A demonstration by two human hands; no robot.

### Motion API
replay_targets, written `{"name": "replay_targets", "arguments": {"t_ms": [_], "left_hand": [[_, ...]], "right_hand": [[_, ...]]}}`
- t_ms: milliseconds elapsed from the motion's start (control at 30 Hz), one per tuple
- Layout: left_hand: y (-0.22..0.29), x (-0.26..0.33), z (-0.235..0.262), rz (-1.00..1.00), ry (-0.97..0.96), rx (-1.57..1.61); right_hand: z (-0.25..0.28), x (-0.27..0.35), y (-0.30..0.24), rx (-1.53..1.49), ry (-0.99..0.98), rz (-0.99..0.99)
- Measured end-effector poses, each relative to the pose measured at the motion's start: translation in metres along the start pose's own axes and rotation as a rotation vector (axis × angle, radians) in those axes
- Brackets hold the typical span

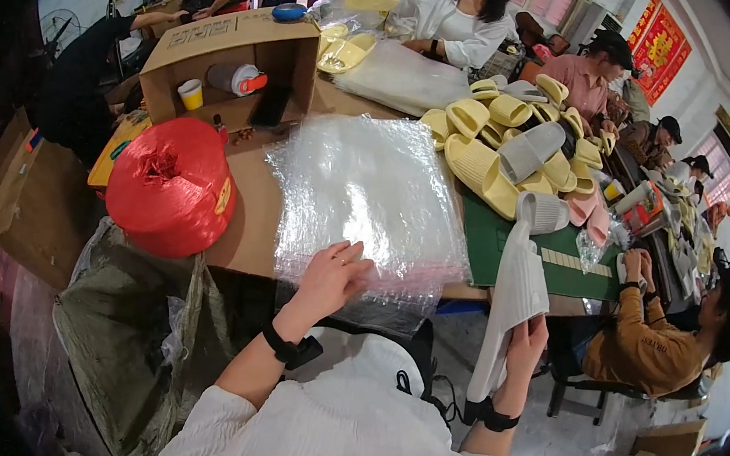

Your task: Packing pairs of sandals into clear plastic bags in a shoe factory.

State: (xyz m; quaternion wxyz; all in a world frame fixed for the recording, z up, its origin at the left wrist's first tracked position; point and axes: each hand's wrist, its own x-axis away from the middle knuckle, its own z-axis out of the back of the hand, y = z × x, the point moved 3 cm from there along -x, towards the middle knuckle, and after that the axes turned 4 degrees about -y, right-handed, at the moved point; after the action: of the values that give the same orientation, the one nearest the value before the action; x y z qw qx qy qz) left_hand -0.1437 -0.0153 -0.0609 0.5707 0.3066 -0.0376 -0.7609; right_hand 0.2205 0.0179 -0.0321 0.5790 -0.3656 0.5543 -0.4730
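My left hand point(328, 279) rests its bent, slightly parted fingers on the near edge of a stack of clear plastic bags point(361, 175) with a pinkish rim. Whether the fingertips pinch a bag is hard to see; the thumb is mostly hidden. Over the table's front edge, my right hand point(526, 345) is closed around a pair of pale grey slippers point(521, 283), held upright with the soles running down toward my wrist. Beyond them lies a heap of yellow slippers point(485, 169), with a grey slipper point(531, 151) and pink slippers point(596, 219) among it.
A big red roll of plastic twine point(171, 187) stands left of the bags. Behind it, an open cardboard box point(224, 47) holds a yellow cup point(191, 94) and a bottle. A green mat point(490, 249) lies on the right. Co-workers sit around the table, one in brown point(644, 343).
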Motion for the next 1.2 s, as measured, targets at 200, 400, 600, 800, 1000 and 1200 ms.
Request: {"name": "replay_targets", "arguments": {"t_ms": [200, 400, 600, 800, 1000, 1200], "left_hand": [[-0.008, -0.007, -0.001, 0.267, 0.094, 0.243], [-0.01, -0.015, 0.003, 0.366, 0.098, 0.425], [-0.02, -0.017, -0.003, 0.52, 0.134, 0.6], [-0.021, -0.021, -0.006, 0.612, 0.143, 0.632], [-0.025, -0.026, -0.015, 0.511, 0.272, 0.753], [-0.021, -0.035, -0.015, 0.489, 0.133, 0.794]], "right_hand": [[-0.013, 0.005, 0.005, 0.006, -0.073, 0.004], [-0.016, 0.005, 0.002, 0.024, -0.05, -0.008], [-0.024, 0.006, -0.004, 0.026, -0.051, 0.007], [-0.028, 0.008, -0.003, 0.005, -0.067, -0.028], [-0.044, 0.017, -0.035, 0.152, -0.138, 0.073], [-0.082, 0.032, -0.063, 0.465, -0.572, 0.335]]}}
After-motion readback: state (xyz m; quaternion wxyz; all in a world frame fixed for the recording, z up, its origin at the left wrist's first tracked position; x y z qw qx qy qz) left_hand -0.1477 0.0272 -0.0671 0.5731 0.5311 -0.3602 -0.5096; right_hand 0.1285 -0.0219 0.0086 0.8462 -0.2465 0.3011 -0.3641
